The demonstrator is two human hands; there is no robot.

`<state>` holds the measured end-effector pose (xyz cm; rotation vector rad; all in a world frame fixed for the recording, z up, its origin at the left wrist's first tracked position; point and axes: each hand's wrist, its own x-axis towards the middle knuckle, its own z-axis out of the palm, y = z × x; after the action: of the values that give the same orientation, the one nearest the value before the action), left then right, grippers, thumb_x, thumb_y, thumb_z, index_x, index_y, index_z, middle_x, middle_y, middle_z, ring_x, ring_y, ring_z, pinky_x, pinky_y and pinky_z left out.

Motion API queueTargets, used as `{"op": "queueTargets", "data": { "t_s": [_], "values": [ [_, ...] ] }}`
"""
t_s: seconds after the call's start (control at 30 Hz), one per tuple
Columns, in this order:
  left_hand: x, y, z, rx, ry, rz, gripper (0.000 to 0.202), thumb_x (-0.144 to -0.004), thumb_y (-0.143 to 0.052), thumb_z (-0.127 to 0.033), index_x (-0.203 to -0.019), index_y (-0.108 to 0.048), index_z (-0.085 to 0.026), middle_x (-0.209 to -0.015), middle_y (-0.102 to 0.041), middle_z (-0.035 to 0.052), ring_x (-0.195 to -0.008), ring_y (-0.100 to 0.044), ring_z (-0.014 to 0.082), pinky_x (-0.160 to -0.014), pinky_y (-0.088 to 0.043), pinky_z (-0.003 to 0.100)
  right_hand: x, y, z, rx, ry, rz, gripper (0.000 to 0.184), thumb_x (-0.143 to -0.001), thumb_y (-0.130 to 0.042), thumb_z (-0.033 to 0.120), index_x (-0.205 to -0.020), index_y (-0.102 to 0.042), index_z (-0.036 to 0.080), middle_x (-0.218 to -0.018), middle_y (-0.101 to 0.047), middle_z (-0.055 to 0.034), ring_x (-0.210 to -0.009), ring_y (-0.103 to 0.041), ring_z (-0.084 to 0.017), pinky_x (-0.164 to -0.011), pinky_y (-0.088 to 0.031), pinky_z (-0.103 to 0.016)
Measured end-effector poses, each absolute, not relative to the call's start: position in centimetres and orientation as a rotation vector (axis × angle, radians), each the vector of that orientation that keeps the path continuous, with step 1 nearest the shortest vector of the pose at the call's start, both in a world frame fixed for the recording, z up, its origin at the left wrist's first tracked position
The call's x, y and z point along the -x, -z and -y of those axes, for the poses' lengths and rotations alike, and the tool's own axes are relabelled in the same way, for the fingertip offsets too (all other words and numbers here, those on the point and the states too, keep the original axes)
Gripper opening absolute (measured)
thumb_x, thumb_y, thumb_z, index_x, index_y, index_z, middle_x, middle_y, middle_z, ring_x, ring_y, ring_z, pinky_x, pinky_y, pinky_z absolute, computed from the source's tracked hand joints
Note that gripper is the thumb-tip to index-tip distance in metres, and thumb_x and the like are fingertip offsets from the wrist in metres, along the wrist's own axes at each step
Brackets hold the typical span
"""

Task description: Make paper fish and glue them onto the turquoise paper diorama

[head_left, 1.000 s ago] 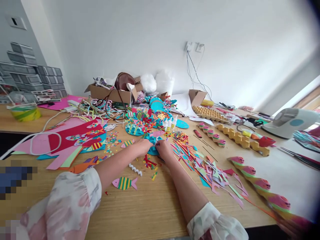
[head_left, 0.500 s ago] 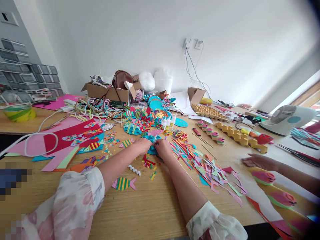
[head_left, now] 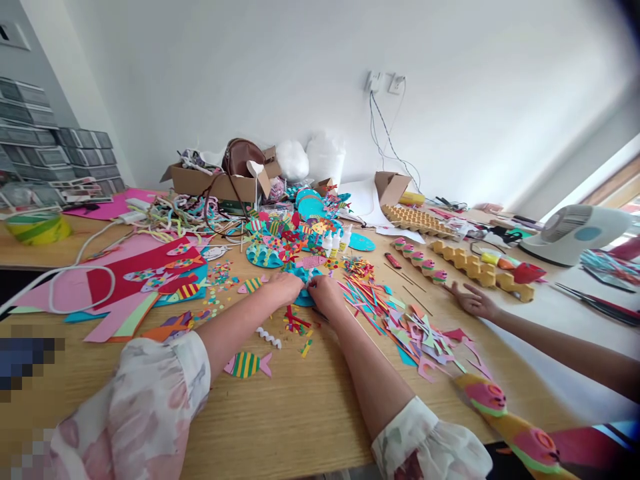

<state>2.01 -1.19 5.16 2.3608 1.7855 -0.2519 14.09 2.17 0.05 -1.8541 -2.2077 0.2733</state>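
Head view: left hand (head_left: 285, 288) and right hand (head_left: 325, 293) meet, fingers pinched shut on a teal paper piece (head_left: 303, 277) flat on the bench (head_left: 310, 407). Finished striped paper fish (head_left: 248, 365) lies nearer; loose colored strips (head_left: 370, 297) crowd right of the right hand. Another person's hand (head_left: 473, 301) rests farther right, glue bottles (head_left: 335, 241) beyond.

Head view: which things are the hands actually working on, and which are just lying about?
In hand: left hand and right hand, both on the blue paper piece.

Lying about: striped paper fish, paper scraps, cardboard box, fan, another person's hand.
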Motion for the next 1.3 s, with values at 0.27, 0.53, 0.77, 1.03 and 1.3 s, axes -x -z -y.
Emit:
{"op": "queueTargets", "data": {
  "t_s": [0.27,0.53,0.77,1.03,1.3],
  "values": [
    [-1.3,-4.7,0.7,-2.356,0.218,-1.762,0.040,-0.081,-0.046,-0.018,-0.117,-0.057,-0.032,-0.112,-0.064,0.0082,-0.099,-0.059,0.0262,-0.077,-0.047,0.033,-14.1,-0.1,-2.2,1.859,-0.272,2.209,0.024,-0.077,-0.048,0.021,-0.088,-0.069,0.020,-0.092,-0.069,-0.0086,-0.086,-0.062,-0.021,-0.069,-0.044,-0.027],
    [-0.9,-4.6,0.6,-2.334,0.201,-1.750,0.040,-0.081,-0.046,-0.021,-0.116,-0.056,-0.035,-0.113,-0.063,0.0062,-0.098,-0.059,0.0273,-0.077,-0.046,0.035,-14.1,-0.1,-2.2,1.857,-0.275,2.211,0.023,-0.077,-0.049,0.020,-0.088,-0.069,0.019,-0.092,-0.069,-0.0090,-0.087,-0.062,-0.021,-0.070,-0.044,-0.026],
    [-1.7,-4.4,0.5,-2.278,0.229,-1.790,0.039,-0.083,-0.044,-0.022,-0.119,-0.054,-0.033,-0.117,-0.060,0.0099,-0.102,-0.057,0.0288,-0.079,-0.046,0.039,-14.2,0.0,-2.3,1.862,-0.273,2.202,0.021,-0.077,-0.051,0.022,-0.088,-0.069,0.020,-0.092,-0.069,-0.0085,-0.088,-0.062,-0.022,-0.069,-0.044,-0.027],
    [-1.4,-4.2,0.2,-2.288,0.213,-1.758,0.041,-0.080,-0.046,-0.017,-0.117,-0.056,-0.033,-0.117,-0.061,0.0098,-0.104,-0.057,0.0288,-0.082,-0.046,0.038,-14.3,-0.2,-2.1,1.834,-0.286,2.215,0.022,-0.077,-0.050,0.023,-0.087,-0.070,0.021,-0.090,-0.069,-0.0074,-0.085,-0.062,-0.021,-0.068,-0.044,-0.026],
    [-1.2,-4.6,0.7,-2.320,0.135,-1.698,0.043,-0.081,-0.045,-0.015,-0.119,-0.055,-0.032,-0.115,-0.062,0.0094,-0.104,-0.057,0.0278,-0.084,-0.046,0.037,-14.3,-0.3,-2.1,1.816,-0.298,2.227,0.022,-0.076,-0.050,0.022,-0.087,-0.070,0.020,-0.088,-0.070,-0.0081,-0.083,-0.062,-0.021,-0.066,-0.043,-0.026]
  ]
}}
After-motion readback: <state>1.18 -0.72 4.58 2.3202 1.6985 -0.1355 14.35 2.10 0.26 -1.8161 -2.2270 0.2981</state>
